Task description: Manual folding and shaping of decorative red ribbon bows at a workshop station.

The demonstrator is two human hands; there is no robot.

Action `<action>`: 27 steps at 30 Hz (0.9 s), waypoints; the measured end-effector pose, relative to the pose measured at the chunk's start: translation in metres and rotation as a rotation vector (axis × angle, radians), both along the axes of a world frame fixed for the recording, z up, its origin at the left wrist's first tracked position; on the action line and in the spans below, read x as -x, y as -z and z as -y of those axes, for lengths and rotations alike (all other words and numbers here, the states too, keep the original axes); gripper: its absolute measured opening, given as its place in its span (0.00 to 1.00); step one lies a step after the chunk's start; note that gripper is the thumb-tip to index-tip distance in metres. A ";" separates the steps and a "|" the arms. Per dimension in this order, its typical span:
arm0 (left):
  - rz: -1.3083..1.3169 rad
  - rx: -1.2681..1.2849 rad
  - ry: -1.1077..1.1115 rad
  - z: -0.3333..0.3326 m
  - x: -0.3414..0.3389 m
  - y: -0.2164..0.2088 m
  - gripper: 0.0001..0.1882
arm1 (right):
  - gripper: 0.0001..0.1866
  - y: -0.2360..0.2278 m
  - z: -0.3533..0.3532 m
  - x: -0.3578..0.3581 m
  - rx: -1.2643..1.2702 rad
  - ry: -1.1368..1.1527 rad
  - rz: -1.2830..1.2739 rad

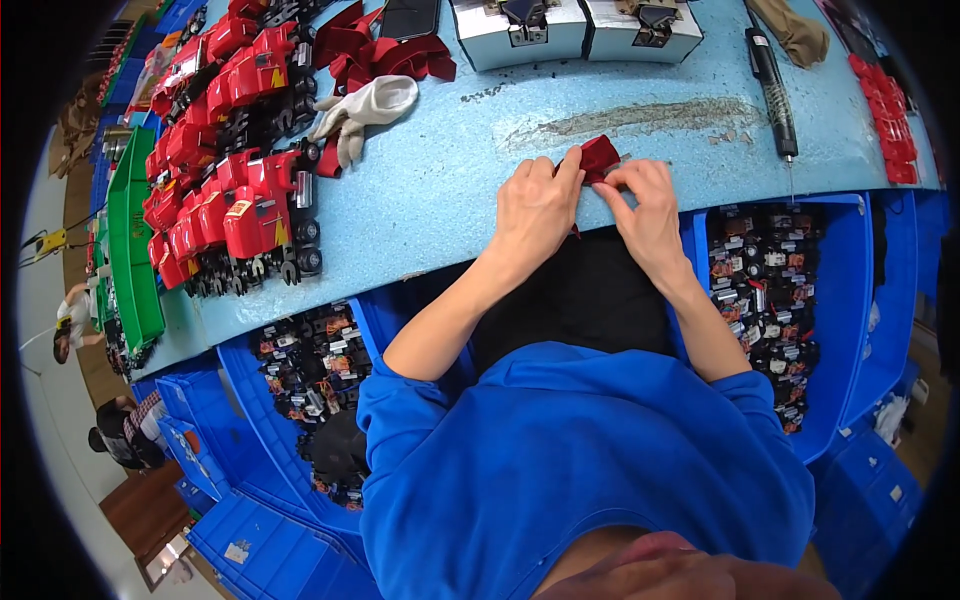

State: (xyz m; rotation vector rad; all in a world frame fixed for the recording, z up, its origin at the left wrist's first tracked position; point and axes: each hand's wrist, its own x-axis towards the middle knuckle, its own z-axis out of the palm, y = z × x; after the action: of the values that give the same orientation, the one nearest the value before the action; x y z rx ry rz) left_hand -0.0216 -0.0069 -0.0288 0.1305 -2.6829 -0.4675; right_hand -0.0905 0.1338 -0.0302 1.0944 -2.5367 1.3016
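Red cloth-like piece (pixel 601 158): bunched at near edge of desk (pixel 430 190), between both hands. Left hand (pixel 535 205) pinches its left side; right hand (pixel 648 200), thumb to forefinger, grips its right corner. Beyond: scuffed patch (pixel 640 118). Leftward: pale glove (pixel 380 100), red toy trucks (pixel 255 215). Risk (judged): a loosened pinch near the edge could drop it onto the dark lap (pixel 575 300); the rough patch could snag it.
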 end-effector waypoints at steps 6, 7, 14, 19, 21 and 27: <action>0.021 -0.006 -0.029 -0.006 -0.002 0.001 0.14 | 0.06 -0.005 -0.002 -0.036 0.013 -0.212 0.020; 0.028 0.001 -0.024 -0.007 -0.003 0.000 0.14 | 0.06 -0.002 0.001 -0.038 0.021 -0.204 0.002; 0.009 -0.079 0.056 0.001 -0.017 -0.006 0.19 | 0.06 -0.007 -0.008 -0.040 0.026 -0.663 0.113; -0.192 -0.307 0.045 0.011 -0.053 -0.013 0.24 | 0.02 -0.060 -0.021 0.006 0.080 -0.364 0.289; -0.249 -0.283 -0.066 0.014 -0.063 -0.011 0.23 | 0.04 -0.063 -0.016 0.026 0.089 -0.283 0.266; -0.230 -0.353 -0.143 0.012 -0.063 -0.015 0.17 | 0.11 -0.044 0.022 0.057 -0.132 -0.594 0.157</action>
State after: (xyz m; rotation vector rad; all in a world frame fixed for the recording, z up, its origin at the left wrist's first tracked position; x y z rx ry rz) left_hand 0.0414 -0.0187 -0.0140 0.3452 -2.3271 -0.8511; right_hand -0.1473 0.1116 0.0135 1.9546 -2.5291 1.3839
